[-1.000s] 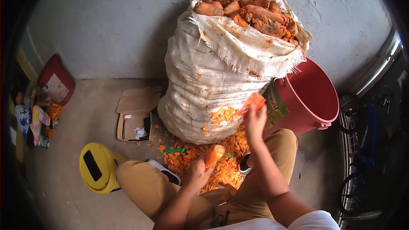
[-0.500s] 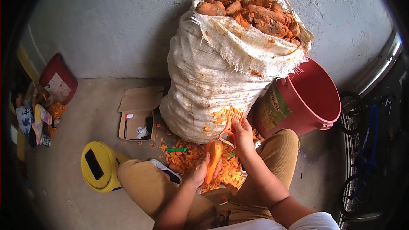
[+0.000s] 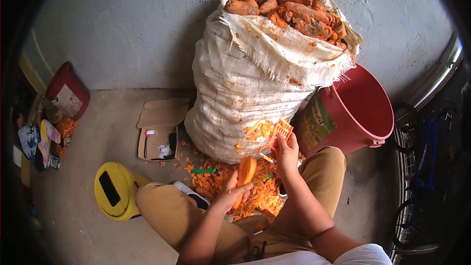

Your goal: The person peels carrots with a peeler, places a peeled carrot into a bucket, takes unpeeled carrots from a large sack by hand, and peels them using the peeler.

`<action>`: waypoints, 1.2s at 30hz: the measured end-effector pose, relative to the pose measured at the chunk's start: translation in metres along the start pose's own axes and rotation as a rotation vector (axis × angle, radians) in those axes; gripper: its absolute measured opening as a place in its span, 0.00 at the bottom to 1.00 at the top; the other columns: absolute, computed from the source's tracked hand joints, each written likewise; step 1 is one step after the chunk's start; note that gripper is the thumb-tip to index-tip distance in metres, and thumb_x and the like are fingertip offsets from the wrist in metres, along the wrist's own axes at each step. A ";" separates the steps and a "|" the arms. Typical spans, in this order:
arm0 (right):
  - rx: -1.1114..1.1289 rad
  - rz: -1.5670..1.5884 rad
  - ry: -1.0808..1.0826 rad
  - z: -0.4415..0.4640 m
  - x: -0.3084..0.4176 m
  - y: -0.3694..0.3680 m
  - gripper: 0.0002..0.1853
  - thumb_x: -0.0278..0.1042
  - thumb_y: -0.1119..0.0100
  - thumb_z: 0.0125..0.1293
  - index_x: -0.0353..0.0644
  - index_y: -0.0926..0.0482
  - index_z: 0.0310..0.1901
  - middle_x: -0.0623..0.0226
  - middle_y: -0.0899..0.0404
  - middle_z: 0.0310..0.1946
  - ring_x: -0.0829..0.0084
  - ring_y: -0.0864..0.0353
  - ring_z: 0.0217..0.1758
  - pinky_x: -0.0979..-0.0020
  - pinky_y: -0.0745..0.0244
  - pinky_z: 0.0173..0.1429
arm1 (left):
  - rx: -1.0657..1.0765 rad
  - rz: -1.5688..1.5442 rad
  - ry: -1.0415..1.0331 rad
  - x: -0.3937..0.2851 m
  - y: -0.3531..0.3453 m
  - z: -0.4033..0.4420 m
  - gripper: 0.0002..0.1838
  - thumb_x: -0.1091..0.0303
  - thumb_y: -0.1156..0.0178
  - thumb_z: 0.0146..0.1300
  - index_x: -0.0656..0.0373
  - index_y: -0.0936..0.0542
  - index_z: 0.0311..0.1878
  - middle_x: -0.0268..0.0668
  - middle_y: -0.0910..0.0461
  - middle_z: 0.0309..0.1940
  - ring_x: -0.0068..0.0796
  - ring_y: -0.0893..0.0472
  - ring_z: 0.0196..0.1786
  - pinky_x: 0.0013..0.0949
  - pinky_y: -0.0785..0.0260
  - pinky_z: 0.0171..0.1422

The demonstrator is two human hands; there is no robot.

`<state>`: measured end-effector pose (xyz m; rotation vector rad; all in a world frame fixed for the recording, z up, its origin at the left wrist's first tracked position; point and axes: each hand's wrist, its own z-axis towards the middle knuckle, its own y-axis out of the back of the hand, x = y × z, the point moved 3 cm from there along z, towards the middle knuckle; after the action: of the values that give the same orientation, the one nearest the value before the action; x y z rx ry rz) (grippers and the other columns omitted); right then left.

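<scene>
An orange peeled root (image 3: 247, 171), held upright and slightly tilted, is in my left hand (image 3: 229, 194), with the fingers wrapped round its lower part. My right hand (image 3: 287, 153) grips an orange peeler (image 3: 280, 130) just to the right of the root, and the two do not touch. Below my hands a heap of orange peelings (image 3: 262, 198) covers the floor between my legs. A tall white woven sack (image 3: 235, 88) stands in front of me, filled to the top with unpeeled roots (image 3: 306, 17). Some peelings stick to its side.
A large red bucket (image 3: 365, 103) leans beside the sack on the right. An open cardboard box (image 3: 144, 145) and a yellow container (image 3: 117, 191) with a phone on it are on the left. At the far left, a person's hand and clothing show near a red tub (image 3: 68, 91).
My right hand has come down from beside the sack, then shifted slightly right with the peeler. In my left hand the root has changed its tilt and stands a little higher.
</scene>
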<state>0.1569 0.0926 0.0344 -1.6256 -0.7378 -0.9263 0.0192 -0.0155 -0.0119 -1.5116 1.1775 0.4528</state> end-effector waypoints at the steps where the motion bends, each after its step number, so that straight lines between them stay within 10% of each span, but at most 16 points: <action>1: -0.030 0.017 0.012 0.002 -0.001 0.001 0.07 0.29 0.53 0.63 0.40 0.37 0.41 0.71 0.29 0.27 0.84 0.32 0.19 0.81 0.35 0.20 | 0.037 -0.060 0.008 -0.003 -0.001 0.000 0.14 0.69 0.50 0.60 0.53 0.40 0.47 0.32 0.34 0.29 0.18 0.34 0.18 0.21 0.40 0.19; 9: 0.200 -0.179 0.068 -0.007 0.017 -0.007 0.19 0.22 0.45 0.55 0.40 0.42 0.44 0.68 0.27 0.27 0.82 0.29 0.22 0.82 0.34 0.21 | 0.480 -0.535 0.349 -0.001 0.002 -0.006 0.25 0.40 0.63 0.60 0.54 0.35 0.42 0.30 0.39 0.19 0.12 0.44 0.12 0.17 0.51 0.12; 17: 0.328 -0.352 0.192 -0.026 0.010 -0.022 0.22 0.22 0.45 0.55 0.36 0.43 0.49 0.62 0.25 0.31 0.74 0.24 0.31 0.76 0.26 0.32 | 0.032 -0.336 0.331 0.001 0.009 0.000 0.22 0.45 0.67 0.63 0.55 0.32 0.38 0.27 0.41 0.08 0.17 0.41 0.08 0.21 0.49 0.11; 22: 0.509 -0.930 0.604 -0.059 0.012 -0.026 0.26 0.27 0.41 0.51 0.32 0.43 0.49 0.48 0.25 0.34 0.61 0.21 0.34 0.68 0.26 0.38 | 0.056 -0.341 0.350 -0.003 0.006 -0.003 0.23 0.49 0.69 0.64 0.57 0.32 0.30 0.26 0.45 0.05 0.17 0.45 0.05 0.21 0.52 0.09; 28: 0.091 -0.532 0.398 0.034 0.044 0.008 0.20 0.19 0.45 0.53 0.33 0.40 0.46 0.59 0.26 0.37 0.72 0.25 0.39 0.73 0.28 0.43 | 0.118 -0.313 0.353 -0.003 0.006 -0.012 0.21 0.52 0.69 0.65 0.57 0.34 0.27 0.26 0.46 0.04 0.16 0.48 0.04 0.21 0.55 0.08; 36: 0.429 -0.880 0.540 -0.035 0.043 -0.026 0.25 0.21 0.46 0.54 0.32 0.43 0.53 0.55 0.27 0.40 0.68 0.26 0.44 0.71 0.30 0.47 | 0.072 -0.145 0.315 0.002 0.007 -0.005 0.22 0.52 0.70 0.65 0.58 0.34 0.27 0.28 0.44 0.05 0.16 0.47 0.04 0.20 0.53 0.09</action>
<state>0.1496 0.0652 0.0888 -0.5790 -1.1788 -1.6015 0.0122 -0.0206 -0.0159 -1.6312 1.2986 0.0744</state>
